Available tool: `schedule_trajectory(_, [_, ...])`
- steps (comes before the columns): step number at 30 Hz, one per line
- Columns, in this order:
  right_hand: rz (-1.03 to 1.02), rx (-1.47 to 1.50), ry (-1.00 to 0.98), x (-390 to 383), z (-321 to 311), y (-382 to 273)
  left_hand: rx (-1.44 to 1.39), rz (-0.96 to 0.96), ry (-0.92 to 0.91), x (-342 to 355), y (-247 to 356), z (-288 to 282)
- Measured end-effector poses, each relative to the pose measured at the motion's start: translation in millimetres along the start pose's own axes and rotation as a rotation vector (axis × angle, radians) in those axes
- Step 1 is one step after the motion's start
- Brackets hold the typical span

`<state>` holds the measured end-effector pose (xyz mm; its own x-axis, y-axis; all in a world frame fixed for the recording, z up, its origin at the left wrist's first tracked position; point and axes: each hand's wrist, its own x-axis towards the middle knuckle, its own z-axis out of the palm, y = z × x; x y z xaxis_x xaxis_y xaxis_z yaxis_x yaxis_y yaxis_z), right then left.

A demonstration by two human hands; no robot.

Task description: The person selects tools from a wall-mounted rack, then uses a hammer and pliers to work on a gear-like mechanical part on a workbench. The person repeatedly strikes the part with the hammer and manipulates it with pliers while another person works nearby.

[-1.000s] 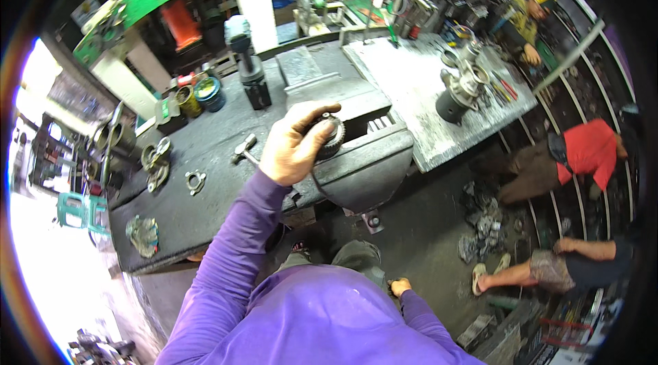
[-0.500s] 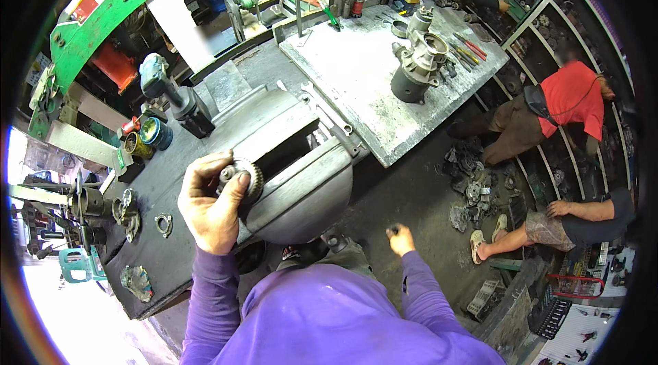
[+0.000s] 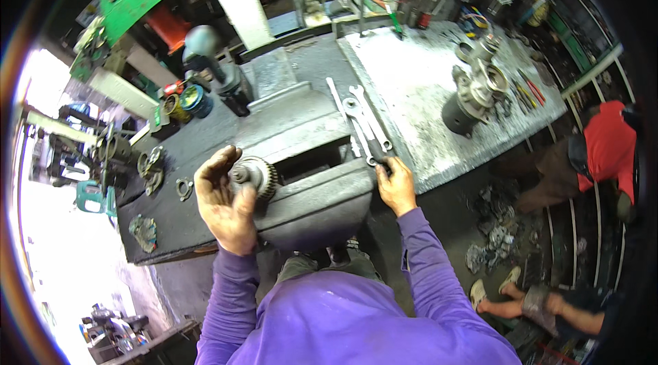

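My left hand (image 3: 229, 211) is closed around a toothed metal gear (image 3: 264, 176) with a stub shaft at its centre. Thumb and fingers sit at the gear's left side, above the near jaw of a big grey bench vise (image 3: 315, 193). At the vise's right end my right hand (image 3: 397, 189) reaches in, thumb and forefinger pinched around something small and dark that I cannot make out. Its fingertips lie close to the lower ends of several wrenches (image 3: 360, 122) on the bench; contact cannot be told.
A cordless power tool (image 3: 233, 87) stands behind the vise, beside small cans (image 3: 195, 101). A starter motor (image 3: 473, 94) and hand tools (image 3: 528, 91) rest on the pale metal plate (image 3: 418, 152). A metal ring (image 3: 184, 189) lies at left. Two people are at the right, one in a red shirt (image 3: 610, 146).
My right hand has risen from beside my body to the wrench ends by the vise. The view has shifted toward the left. The gear stays in my left hand, its face turned more upward.
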<state>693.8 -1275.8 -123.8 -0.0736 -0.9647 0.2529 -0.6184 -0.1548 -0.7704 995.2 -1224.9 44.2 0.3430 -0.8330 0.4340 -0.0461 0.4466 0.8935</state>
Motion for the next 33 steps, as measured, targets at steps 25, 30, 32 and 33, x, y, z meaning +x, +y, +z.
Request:
schedule_trajectory(25, [-0.631, 0.391, -0.569, -47.9, 51.0, -340.9, 0.863, -0.25, -0.342, 21.3, -138.4, -259.4])
schedule_trajectory(30, [-0.31, -0.246, -0.561, -39.4, 221.8, -299.7, 0.683, -0.319, -0.457, 24.0, -152.5, -294.0])
schedule_trajectory(32, [-0.278, -0.296, -0.521, -38.7, 253.2, -275.8, 0.639, -0.338, -0.515, 18.0, -155.2, -305.2])
schedule_trajectory(33, [-0.219, -0.341, -0.524, -38.6, 266.0, -266.4, 0.634, -0.35, -0.553, 15.3, -155.4, -311.2])
